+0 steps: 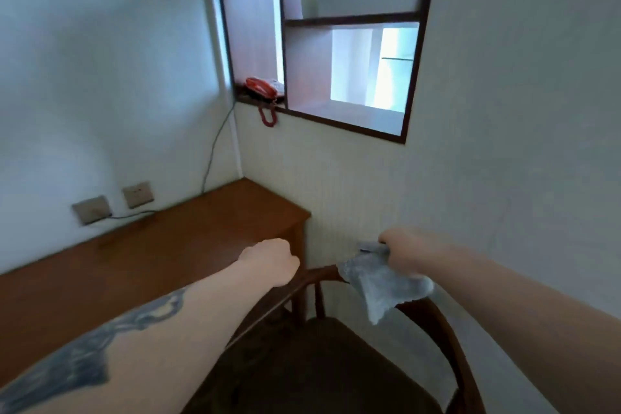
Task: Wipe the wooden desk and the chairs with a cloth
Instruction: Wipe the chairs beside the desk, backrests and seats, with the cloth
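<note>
The right hand pinches the grey cloth, which drapes onto the chair's curved back rail — the rail arcs leftward to the left hand, curled over it. The wooden bench lies beyond and left of both hands.

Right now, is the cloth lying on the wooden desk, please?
No, the right hand grips the cloth over the chair back, beside the wooden desk.

Brown wooden desk against wall, dark chair beside, grey cloth draped on backrest
</note>
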{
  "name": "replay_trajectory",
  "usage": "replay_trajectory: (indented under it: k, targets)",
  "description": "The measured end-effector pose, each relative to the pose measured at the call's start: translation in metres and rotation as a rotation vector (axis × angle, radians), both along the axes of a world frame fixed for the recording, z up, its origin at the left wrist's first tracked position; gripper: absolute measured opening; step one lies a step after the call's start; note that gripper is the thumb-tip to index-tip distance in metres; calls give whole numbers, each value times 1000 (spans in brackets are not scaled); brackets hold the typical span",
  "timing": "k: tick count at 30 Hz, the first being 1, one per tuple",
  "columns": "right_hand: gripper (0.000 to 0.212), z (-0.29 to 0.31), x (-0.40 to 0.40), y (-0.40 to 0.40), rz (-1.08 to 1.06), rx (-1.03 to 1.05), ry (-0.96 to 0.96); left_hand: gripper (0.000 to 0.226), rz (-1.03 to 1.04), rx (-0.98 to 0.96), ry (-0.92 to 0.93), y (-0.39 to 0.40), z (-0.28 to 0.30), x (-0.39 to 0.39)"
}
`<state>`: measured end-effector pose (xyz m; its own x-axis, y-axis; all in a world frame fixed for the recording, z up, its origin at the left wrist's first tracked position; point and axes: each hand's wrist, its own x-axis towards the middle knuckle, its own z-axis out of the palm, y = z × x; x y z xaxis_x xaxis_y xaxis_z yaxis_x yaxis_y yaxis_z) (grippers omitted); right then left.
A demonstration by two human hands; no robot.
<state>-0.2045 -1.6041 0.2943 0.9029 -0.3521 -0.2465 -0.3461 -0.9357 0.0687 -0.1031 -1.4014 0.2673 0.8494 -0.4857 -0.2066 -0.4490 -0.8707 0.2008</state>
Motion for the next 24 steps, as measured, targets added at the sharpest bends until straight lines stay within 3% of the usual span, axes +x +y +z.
replay_trajectory:
  k: [13,19,24]
  targets:
    - [32,70,33,360,663,61,-151,41,739,5,-59,417,54,-88]
    - [22,76,41,569,925,33,-202,35,972,22,-76,594,62,-152]
    - [27,69,32,737,1075,120,-225,36,1106,62,-163,730,77,-192]
